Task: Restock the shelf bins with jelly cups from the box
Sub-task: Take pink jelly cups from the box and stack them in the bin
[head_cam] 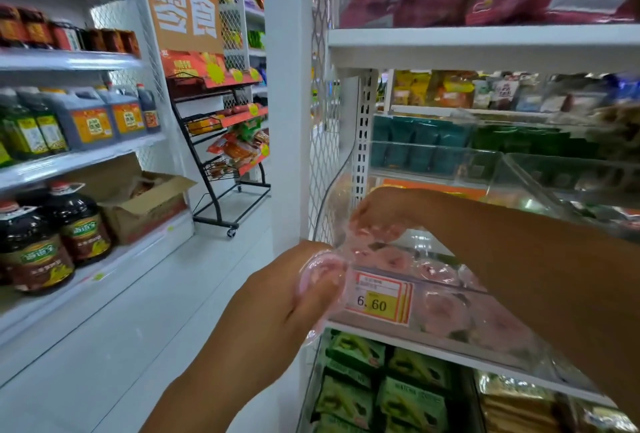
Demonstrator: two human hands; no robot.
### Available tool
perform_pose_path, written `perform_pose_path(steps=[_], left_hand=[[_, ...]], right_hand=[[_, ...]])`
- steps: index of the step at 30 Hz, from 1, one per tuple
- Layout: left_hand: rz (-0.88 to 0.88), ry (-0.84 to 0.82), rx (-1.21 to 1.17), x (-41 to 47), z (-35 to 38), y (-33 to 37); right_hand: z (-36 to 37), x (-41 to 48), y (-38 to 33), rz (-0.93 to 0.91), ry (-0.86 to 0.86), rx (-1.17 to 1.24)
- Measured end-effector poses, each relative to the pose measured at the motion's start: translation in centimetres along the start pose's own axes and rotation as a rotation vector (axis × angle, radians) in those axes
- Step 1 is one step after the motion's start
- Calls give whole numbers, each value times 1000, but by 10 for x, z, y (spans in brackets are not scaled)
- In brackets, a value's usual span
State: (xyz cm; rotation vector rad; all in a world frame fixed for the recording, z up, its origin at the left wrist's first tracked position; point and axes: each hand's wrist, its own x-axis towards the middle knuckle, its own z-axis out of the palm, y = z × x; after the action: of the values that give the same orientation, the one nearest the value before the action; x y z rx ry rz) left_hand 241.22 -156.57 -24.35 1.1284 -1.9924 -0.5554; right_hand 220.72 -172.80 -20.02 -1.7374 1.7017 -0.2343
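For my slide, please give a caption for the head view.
The left hand holds pink jelly cups; right hand reaches into the clear shelf bin.

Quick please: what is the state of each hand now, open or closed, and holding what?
Left hand: closed, holding pink jelly cups at the clear bin.
Right hand: closed, fingers curled on a jelly cup inside the bin.

The left hand is gripping a pink jelly cup just beside the front left corner of a clear bin. The right hand is reaching over the bin's rim, its fingers curling around more pink cups. A price tag reading 6.60 is hanging on the bin's front.
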Motion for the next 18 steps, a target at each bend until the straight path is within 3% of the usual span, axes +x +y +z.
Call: perform_pose_path(steps=[6,12,18], left_hand=[[-6,-2,-20,-2,3,0],[-12,5,-13,-2,4,1],[-11,2,-18,-2,2,1]], right_hand=[[-1,8,4,-27,103,-341],[1,11,12,-52,89,-247],[-11,-5,14,-76,67,-376]])
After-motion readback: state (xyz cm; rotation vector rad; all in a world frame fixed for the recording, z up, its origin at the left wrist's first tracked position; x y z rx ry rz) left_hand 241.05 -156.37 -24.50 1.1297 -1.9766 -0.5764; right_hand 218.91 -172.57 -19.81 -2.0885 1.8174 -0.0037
